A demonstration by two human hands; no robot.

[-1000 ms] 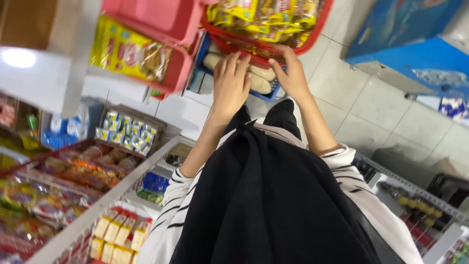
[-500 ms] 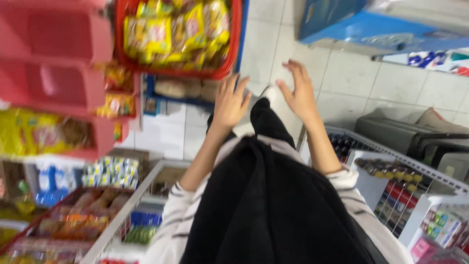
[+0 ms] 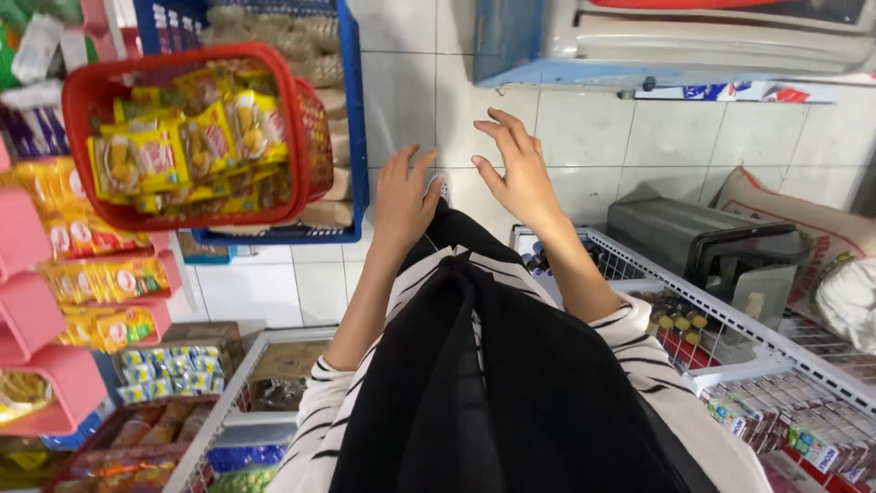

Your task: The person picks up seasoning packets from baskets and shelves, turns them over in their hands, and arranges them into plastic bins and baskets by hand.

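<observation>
Since half a second ago both hands have come away from the red plastic basket of yellow snack packets (image 3: 196,137), which then sat just above the fingertips and now lies up and to the left. From the head camera, the left hand (image 3: 401,196) is open and empty, fingers loosely spread over the white tiled floor (image 3: 584,137); the right hand (image 3: 516,169) is likewise released, fingers splayed, grasping nothing. The left hand is the nearer one to the basket, whose rim stands just beside it to the left, not touching. Under the basket sits a blue plastic crate of pale wrapped rolls (image 3: 347,110). To the right a white wire rack of small boxed goods (image 3: 730,356) runs along beneath the striped sleeve (image 3: 630,338).
</observation>
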